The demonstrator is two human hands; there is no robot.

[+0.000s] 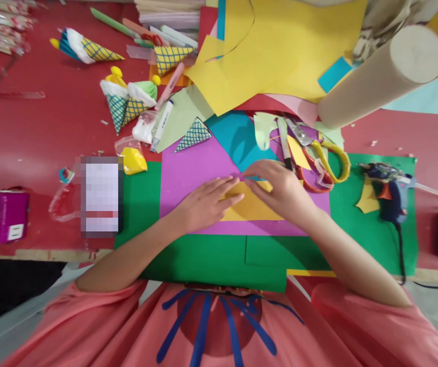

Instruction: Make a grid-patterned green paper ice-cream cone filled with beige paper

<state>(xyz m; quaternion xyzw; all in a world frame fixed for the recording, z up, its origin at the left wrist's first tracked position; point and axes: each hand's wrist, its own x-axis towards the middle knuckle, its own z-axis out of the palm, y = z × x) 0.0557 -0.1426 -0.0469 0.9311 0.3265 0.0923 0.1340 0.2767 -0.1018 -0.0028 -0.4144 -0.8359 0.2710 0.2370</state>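
A strip of orange paper [268, 211] lies on a purple sheet [181, 176] in front of me. My left hand [207, 204] rests flat on the strip's left part, fingers stretched out. From the right comes my right hand [276, 186], its fingers bent and thumb drawn toward them near the strip's upper edge. Its fingertips are close to those of my left hand; what sits between them is too small to make out. Just above is a blue sheet [230, 137], with a small checked paper cone [194, 135] to its left.
Yellow-handled scissors [343, 163] and red-handled scissors [314, 183] lie right of my hands. Farther right is a glue gun [394, 196] with its cord. A phone [102, 196] lies left on the green sheet [203, 255]. A thick cardboard tube [379, 81] leans at upper right.
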